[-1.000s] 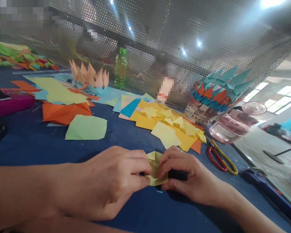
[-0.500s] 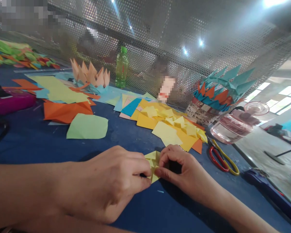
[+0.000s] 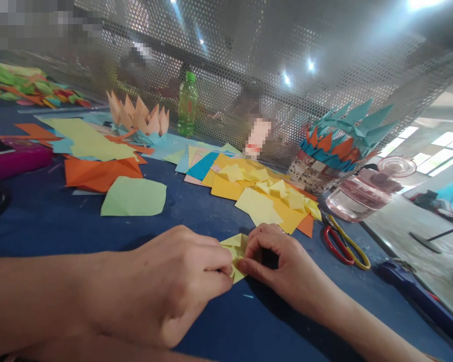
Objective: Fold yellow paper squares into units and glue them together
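Note:
A small folded piece of yellow origami paper [image 3: 238, 246] lies on the blue tabletop between my two hands. My left hand [image 3: 189, 279] pinches its left side, fingers curled and pressed together, hiding part of the paper. On the right edge, my right hand [image 3: 274, 256] grips the paper between thumb and fingers. Just beyond them is a plain pale yellow sheet [image 3: 257, 205], resting against darker yellow sheets [image 3: 226, 190]. Several folded yellow pieces [image 3: 277, 188] sit on those sheets. A light green sheet [image 3: 134, 197] lies beyond my left hand.
Red-and-yellow-handled scissors [image 3: 340, 244] and a blue tool [image 3: 419, 296] lie at the right. A clear pink bottle [image 3: 358, 196] and a pot holding folded paper [image 3: 313, 173] stand behind. At the back are a green bottle [image 3: 187, 105] and peach paper points [image 3: 139, 115]; a magenta tool [image 3: 18, 160] is left.
My left fingers have shifted slightly on the folded yellow paper, closing the gap between them. Both hands still hold it, and the whole view has drifted a little.

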A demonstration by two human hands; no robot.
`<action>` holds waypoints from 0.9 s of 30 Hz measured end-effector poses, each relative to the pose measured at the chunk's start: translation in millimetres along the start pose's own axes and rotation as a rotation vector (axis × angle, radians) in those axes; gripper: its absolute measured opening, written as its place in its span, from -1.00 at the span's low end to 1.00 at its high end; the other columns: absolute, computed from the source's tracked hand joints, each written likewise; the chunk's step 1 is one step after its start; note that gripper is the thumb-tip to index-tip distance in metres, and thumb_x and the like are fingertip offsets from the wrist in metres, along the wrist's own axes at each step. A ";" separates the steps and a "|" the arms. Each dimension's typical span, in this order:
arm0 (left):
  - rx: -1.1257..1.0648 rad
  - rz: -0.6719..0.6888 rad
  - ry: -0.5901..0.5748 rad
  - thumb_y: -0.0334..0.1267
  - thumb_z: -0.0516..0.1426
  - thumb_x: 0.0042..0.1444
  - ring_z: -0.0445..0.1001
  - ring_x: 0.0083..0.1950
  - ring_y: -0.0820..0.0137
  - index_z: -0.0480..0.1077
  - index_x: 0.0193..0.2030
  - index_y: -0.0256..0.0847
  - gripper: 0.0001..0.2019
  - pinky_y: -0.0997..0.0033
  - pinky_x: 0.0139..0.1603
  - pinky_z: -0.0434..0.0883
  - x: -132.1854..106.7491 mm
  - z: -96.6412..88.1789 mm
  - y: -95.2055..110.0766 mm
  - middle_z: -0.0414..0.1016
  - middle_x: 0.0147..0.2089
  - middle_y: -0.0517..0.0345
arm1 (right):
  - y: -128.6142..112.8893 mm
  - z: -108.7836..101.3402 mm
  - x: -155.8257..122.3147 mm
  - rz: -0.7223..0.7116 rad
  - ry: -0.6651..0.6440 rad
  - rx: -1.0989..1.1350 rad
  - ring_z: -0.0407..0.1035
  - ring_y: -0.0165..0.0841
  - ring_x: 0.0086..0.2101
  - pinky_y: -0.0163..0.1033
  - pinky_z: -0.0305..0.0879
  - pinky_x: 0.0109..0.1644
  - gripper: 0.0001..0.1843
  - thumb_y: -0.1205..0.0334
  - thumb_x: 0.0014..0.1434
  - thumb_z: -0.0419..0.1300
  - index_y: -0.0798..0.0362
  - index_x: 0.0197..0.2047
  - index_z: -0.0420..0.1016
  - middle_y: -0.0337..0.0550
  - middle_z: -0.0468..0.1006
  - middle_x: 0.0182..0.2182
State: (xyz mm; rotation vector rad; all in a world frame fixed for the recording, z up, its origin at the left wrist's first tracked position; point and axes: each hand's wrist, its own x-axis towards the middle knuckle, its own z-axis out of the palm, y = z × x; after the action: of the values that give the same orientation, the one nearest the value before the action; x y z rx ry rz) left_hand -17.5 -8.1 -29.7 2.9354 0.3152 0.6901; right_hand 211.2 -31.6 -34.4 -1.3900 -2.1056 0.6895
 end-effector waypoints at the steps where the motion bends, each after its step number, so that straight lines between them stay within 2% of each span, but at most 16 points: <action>1: 0.001 -0.001 0.013 -0.46 0.05 0.08 0.49 -0.32 0.35 0.47 -0.12 -0.15 -0.73 0.42 -0.37 0.37 0.0 0.3 0.0 0.56 -0.26 0.15 | 0.0 -0.3 0.1 0.000 0.001 -0.002 0.31 -0.36 -0.29 -0.22 0.22 -0.21 -0.77 0.24 0.15 0.34 0.03 -0.47 0.39 -0.27 0.45 -0.38; 3: 0.006 -0.003 0.018 -0.46 0.04 0.10 0.49 -0.29 0.33 0.44 -0.05 -0.19 -0.69 0.39 -0.35 0.36 0.7 0.0 0.6 0.56 -0.23 0.15 | 0.1 -0.8 0.1 -0.011 0.002 -0.002 0.31 -0.36 -0.29 -0.23 0.23 -0.21 -0.78 0.26 0.14 0.34 0.03 -0.46 0.39 -0.27 0.45 -0.38; 6: 0.041 -0.018 -0.057 -0.47 0.05 0.10 0.47 -0.18 0.31 0.38 0.07 -0.23 -0.62 0.36 -0.33 0.34 2.8 -1.0 2.2 0.54 -0.12 0.13 | 0.3 -0.9 -0.6 -0.024 0.002 0.002 0.30 -0.37 -0.29 -0.24 0.23 -0.21 -0.80 0.32 0.13 0.33 0.03 -0.45 0.40 -0.27 0.45 -0.37; 11: 0.081 -0.075 -0.175 -0.47 0.12 0.09 0.42 -0.17 0.35 0.45 -0.09 -0.16 -0.74 0.38 -0.37 0.25 5.1 -0.3 6.2 0.48 -0.13 0.19 | 0.4 -0.8 -1.8 0.007 -0.011 0.003 0.31 -0.36 -0.28 -0.24 0.22 -0.22 -0.80 0.25 0.14 0.35 0.03 -0.44 0.41 -0.28 0.46 -0.36; 17: 0.096 -0.053 -0.165 -0.45 0.07 0.19 0.40 -0.19 0.39 0.44 -0.08 -0.18 -0.78 0.37 -0.33 0.22 5.1 -0.1 7.7 0.48 -0.10 0.22 | 0.4 -5.9 -0.9 0.026 -0.010 -0.014 0.32 -0.35 -0.25 -0.23 0.23 -0.18 -0.81 0.18 0.10 0.39 0.01 -0.32 0.45 -0.28 0.47 -0.33; 22: 0.052 -0.052 -0.186 -0.46 0.14 0.07 0.41 -0.22 0.36 0.40 -0.23 -0.22 -0.87 0.38 -0.34 0.23 5.7 -1.6 9.4 0.46 -0.20 0.18 | 4.3 -11.5 -0.5 0.037 -0.029 -0.009 0.35 -0.32 -0.19 -0.20 0.26 -0.11 -0.82 0.25 0.13 0.35 -0.01 -0.19 0.47 -0.24 0.51 -0.25; 27: 0.075 -0.091 -0.188 -0.48 0.20 0.01 0.44 -0.21 0.34 0.39 -0.25 -0.19 -0.82 0.40 -0.34 0.28 9.5 -6.4 15.9 0.48 -0.20 0.19 | 3.5 -12.4 0.1 0.060 -0.042 0.005 0.36 -0.29 -0.18 -0.16 0.28 -0.07 -0.79 0.25 0.11 0.35 0.01 -0.18 0.46 -0.21 0.51 -0.22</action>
State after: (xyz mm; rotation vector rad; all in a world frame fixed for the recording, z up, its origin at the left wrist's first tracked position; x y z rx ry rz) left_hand -9.2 -21.0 -17.5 3.0045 0.4612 0.3955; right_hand 221.8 -28.7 -27.6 -1.4533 -2.1007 0.7534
